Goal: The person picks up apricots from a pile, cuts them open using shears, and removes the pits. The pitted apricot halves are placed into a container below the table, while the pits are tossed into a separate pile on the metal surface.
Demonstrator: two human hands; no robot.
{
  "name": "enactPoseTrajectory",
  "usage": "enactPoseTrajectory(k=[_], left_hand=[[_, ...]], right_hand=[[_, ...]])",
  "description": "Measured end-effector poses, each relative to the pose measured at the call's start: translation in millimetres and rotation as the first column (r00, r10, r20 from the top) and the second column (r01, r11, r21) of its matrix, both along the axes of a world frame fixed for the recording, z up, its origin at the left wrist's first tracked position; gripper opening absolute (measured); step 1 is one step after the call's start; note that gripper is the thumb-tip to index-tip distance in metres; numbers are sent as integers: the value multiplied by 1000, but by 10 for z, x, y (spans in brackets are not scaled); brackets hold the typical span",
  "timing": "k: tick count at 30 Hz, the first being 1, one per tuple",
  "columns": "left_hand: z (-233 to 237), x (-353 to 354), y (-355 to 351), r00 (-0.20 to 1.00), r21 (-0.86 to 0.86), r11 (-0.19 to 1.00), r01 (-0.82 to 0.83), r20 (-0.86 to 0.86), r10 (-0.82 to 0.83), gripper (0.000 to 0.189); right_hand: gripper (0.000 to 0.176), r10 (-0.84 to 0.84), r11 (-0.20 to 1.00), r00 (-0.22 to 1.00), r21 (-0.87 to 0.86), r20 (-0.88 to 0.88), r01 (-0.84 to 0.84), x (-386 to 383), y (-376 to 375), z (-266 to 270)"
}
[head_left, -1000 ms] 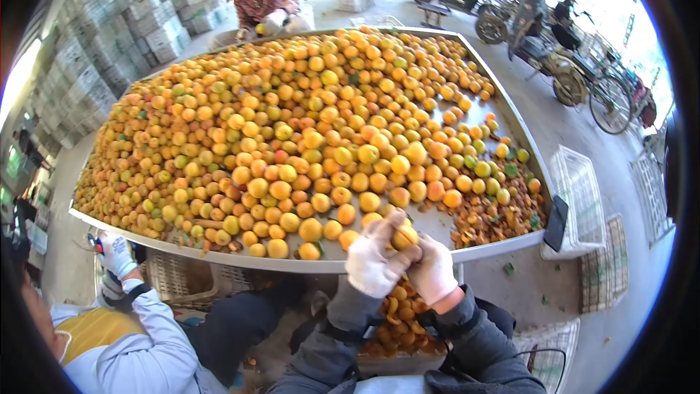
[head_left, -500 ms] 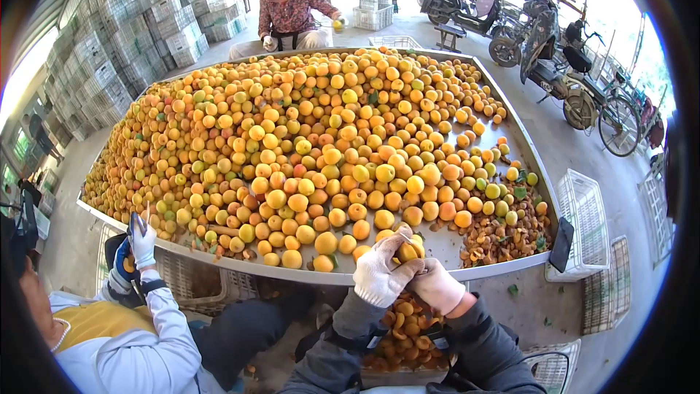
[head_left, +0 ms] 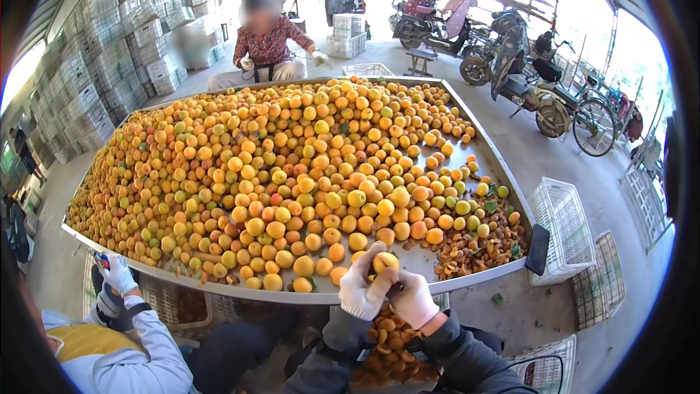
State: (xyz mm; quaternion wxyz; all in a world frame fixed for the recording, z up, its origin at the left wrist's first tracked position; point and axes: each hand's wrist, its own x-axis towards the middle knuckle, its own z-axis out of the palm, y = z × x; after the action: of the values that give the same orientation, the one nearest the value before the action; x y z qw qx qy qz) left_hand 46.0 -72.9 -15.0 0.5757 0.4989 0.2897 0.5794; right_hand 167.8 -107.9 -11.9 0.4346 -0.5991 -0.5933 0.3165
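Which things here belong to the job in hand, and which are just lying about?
In the job, by the look of it:
left hand, gripping a fruit
right hand, close beside it
fruit heap on the table
split fruit below the hands

Likely just about:
dark slab at the table corner
bench
bicycle

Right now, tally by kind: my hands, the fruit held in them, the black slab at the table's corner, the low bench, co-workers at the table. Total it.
Hands: 2 (left hand, right hand)
Held fruit: 1
Black slab: 1
Low bench: 1
Co-workers: 2 (far one, left one)
Total: 7
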Motion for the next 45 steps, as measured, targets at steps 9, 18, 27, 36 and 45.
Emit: enactPoseTrajectory(k=[9, 18, 27, 36, 45], left_hand=[[157, -84, -32, 964, 36, 999, 35, -264, -24, 68], [111, -30, -9, 983, 14, 991, 135, 122, -136, 63], [223, 121, -88, 819, 404, 915, 12, -529, 223, 49], [401, 72, -157, 835, 537, 822, -187, -354, 421, 30], [156, -21, -23, 842, 238, 861, -450, -206, 498, 29]], right_hand=[[18, 182, 949, 798, -111, -575, -296, -33, -4, -20], [19, 231, 966, 959, -157, 164, -206, 447, -225, 227], [39, -95, 995, 905, -46, -414, 83, 234, -96, 374], [32, 34, 998, 750, -18, -660, -61, -27, 105, 409], [17, -55, 998, 744, -28, -666, 49, -443, 223, 462]])
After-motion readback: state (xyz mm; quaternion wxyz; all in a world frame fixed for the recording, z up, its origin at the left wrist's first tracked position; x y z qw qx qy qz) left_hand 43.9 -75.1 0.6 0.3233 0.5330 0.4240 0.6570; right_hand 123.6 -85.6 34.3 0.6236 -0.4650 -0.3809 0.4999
